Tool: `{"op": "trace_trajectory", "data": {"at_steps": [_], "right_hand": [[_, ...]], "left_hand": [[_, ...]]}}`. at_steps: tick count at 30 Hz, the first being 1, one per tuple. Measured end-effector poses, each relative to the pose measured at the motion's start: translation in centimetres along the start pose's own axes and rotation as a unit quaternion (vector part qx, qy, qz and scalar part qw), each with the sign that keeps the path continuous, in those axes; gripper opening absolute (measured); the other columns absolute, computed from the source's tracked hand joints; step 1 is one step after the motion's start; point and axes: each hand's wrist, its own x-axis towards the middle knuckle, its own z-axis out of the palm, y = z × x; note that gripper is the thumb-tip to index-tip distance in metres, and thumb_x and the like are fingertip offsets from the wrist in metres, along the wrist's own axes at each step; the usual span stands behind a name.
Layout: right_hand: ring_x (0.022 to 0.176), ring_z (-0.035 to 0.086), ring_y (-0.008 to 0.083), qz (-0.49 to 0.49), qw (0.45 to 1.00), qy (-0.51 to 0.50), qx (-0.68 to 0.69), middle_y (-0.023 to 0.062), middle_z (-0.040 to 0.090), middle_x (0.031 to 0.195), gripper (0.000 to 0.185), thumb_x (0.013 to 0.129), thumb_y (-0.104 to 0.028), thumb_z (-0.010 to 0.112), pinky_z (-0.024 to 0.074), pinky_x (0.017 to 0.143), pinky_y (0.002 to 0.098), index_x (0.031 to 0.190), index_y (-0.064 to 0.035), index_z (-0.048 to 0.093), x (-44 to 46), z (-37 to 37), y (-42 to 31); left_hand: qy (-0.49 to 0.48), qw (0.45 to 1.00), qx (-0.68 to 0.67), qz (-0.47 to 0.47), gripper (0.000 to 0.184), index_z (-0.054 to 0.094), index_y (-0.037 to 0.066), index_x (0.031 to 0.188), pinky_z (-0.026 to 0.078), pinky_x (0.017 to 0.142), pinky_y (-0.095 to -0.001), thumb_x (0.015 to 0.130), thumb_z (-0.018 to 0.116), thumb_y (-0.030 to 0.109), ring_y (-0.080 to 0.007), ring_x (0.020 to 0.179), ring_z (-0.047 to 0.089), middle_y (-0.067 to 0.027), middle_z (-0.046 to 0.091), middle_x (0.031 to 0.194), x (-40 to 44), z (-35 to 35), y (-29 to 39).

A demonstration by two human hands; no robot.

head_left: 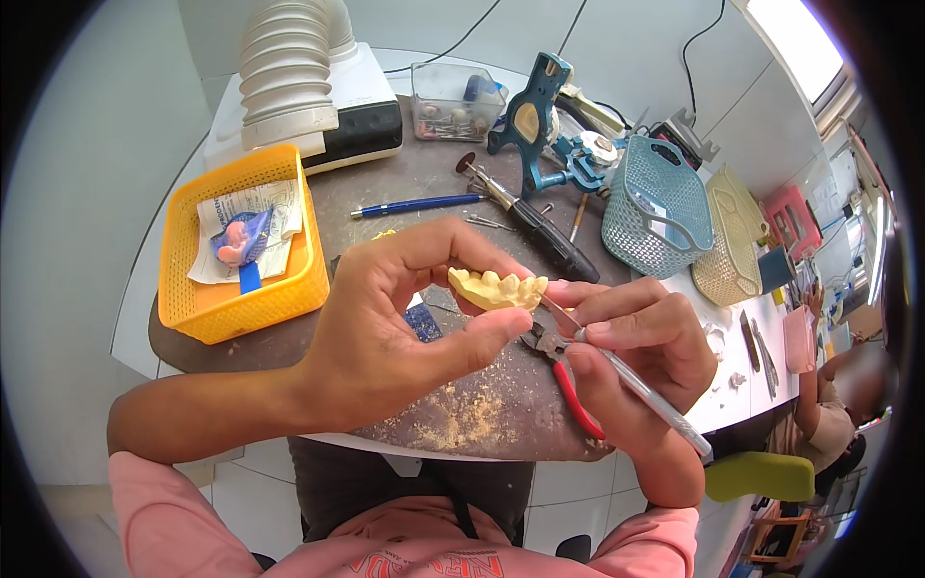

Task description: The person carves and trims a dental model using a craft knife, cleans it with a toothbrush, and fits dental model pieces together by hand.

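A yellow plaster dental model [499, 290] with a row of teeth is pinched between the thumb and fingers of my left hand [405, 323]. My right hand [641, 342] grips a scalpel [641, 387] by its silvery handle, and the blade reaches the model's right end. Whether the blade touches the plaster I cannot tell. Beneath both hands, red-handled pliers [575, 400] lie on the brown work mat. Yellowish plaster crumbs [467, 416] are scattered on the mat below the model. A dark blue patterned piece [422, 321] shows partly behind my left thumb.
At left stands a yellow basket [173, 279] with paper and a pink piece on blue. A rotary handpiece [544, 236], a blue pen [416, 206], an articulator [528, 120] and a teal basket [641, 217] stand or lie behind. Another person [829, 414] sits far right.
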Motion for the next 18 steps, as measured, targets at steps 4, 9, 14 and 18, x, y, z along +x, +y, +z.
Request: {"op": "trace_trajectory", "data": {"at_steps": [4,9,14,18], "right_hand": [[0.097,0.071,0.0317,-0.007,1.0,0.01,0.019,0.0194,0.067,0.091,0.023,0.077,0.013,0.073,0.058,0.088,0.0413,0.095,0.0049,0.061,-0.03,0.07,0.22],[0.096,0.071,0.0318,-0.004,1.0,0.001,0.013,0.02,0.068,0.092,0.023,0.077,0.014,0.073,0.0579,0.089,0.0416,0.095,0.0052,0.062,-0.01,-0.06,0.16],[0.097,0.071,0.032,-0.007,1.0,-0.017,-0.001,0.0201,0.068,0.093,0.024,0.076,0.014,0.074,0.0577,0.089,0.0415,0.095,0.0049,0.062,0.07,-0.24,0.24],[0.097,0.071,0.0318,-0.001,1.0,0.003,0.025,0.02,0.068,0.092,0.024,0.076,0.014,0.073,0.0579,0.089,0.0412,0.095,0.0047,0.062,-0.01,0.01,0.26]], "left_hand": [[-0.002,1.0,0.005,0.004,0.026,0.063,0.0,0.106,0.045,0.09,-0.0271,0.082,0.074,0.0,-0.0115,0.098,0.059,-0.0079,0.063,0.103,-0.06,-0.04,-0.13],[-0.004,1.0,0.018,0.008,0.025,0.063,0.0,0.106,0.045,0.089,-0.0268,0.083,0.075,0.002,-0.0114,0.097,0.059,-0.0079,0.064,0.102,-0.15,-0.1,-0.3],[-0.004,1.0,0.015,0.01,0.025,0.063,0.0,0.106,0.045,0.089,-0.0267,0.084,0.075,0.003,-0.0112,0.096,0.059,-0.0079,0.064,0.102,-0.13,-0.16,-0.29],[-0.004,1.0,0.007,0.01,0.024,0.063,0.0,0.106,0.045,0.089,-0.027,0.085,0.075,0.005,-0.0111,0.096,0.059,-0.008,0.064,0.103,-0.08,-0.1,-0.22]]}}
